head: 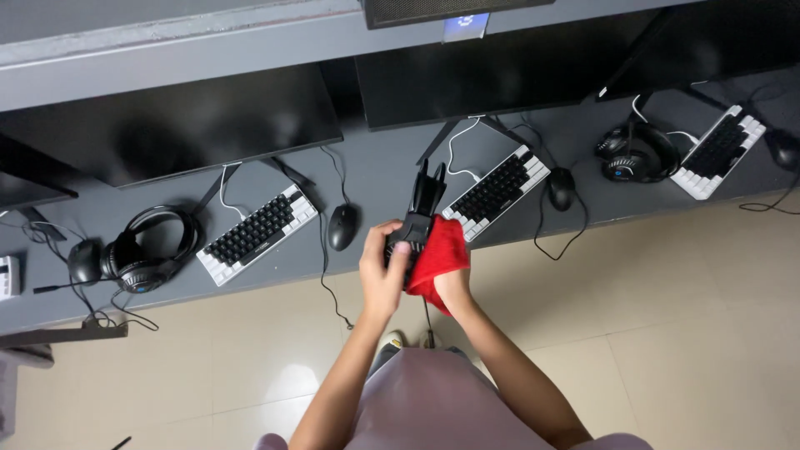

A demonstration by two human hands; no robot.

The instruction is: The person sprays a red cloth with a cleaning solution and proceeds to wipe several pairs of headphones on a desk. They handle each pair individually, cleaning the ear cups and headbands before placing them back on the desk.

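My left hand [382,271] grips a black headset [421,208] by its ear cup, held up above the desk edge. My right hand [452,287] presses a red cloth [440,258] against the side of that headset; the cloth covers most of the hand's fingers. Both hands meet in front of the middle monitor [475,79], just left of the middle black-and-white keyboard [497,191].
A long grey desk [375,171] carries three dark monitors, keyboards [258,233], black mice [342,227], and other headsets at left [150,250] and right [637,154]. Cables hang over the desk edge. A beige tiled floor [667,308] lies below.
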